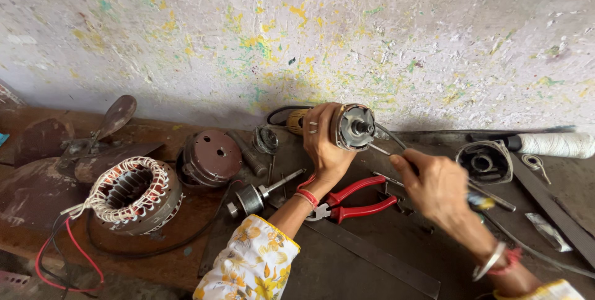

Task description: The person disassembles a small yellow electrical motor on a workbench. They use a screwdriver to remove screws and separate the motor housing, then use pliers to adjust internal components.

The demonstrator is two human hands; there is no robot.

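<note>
On the cluttered workbench (372, 263) below a paint-flecked wall (297, 33), hands grip motor (353, 127) and screwdriver (396, 154).

Left hand (323, 142) grips small motor (351, 127); right hand (434, 183) holds screwdriver (396, 157) to it; red pliers (356, 204) below.

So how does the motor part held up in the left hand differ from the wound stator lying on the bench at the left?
The held motor part is small, gripped in the left hand with its shaft end turned toward the camera; the wound stator is much larger and lies flat on the bench, untouched. The stator shows pale windings around a dark core and trails red and black wires; the held part shows neither. Both are round.
</note>
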